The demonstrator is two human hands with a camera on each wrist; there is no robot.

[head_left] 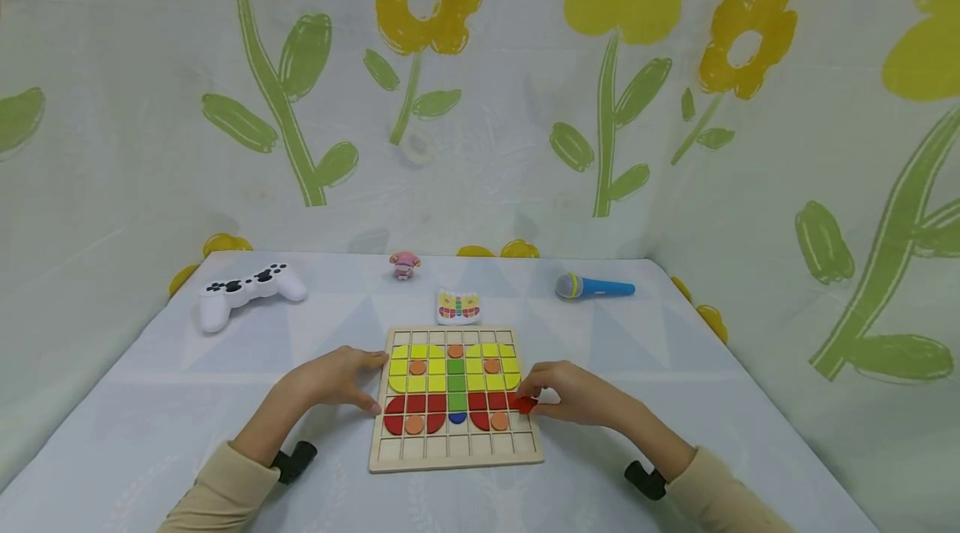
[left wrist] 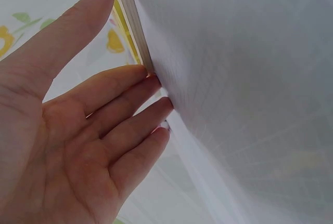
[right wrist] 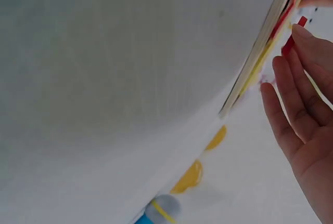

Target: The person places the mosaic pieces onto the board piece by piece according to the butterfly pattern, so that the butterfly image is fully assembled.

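Note:
A wooden grid board (head_left: 456, 454) lies flat on the table, with yellow, red, green, orange and blue tiles set in a butterfly pattern. At its left edge my left hand (head_left: 330, 380) touches the side with thumb and fingertips, the fingers fairly straight; the left wrist view shows this hand (left wrist: 78, 130) against the board's edge (left wrist: 136, 26). My right hand (head_left: 573, 394) pinches a red tile (head_left: 525, 405) over the right edge of the red row. In the right wrist view the red tile (right wrist: 293, 38) is tilted between thumb and fingertips, apart from the board.
Behind the board stands a small butterfly picture card (head_left: 458, 308). A pink figurine (head_left: 405, 265) is farther back. A white game controller (head_left: 251, 293) lies at the back left, and a blue toy microphone (head_left: 596, 287) at the back right. Flowered fabric (head_left: 495, 124) hangs beyond the table.

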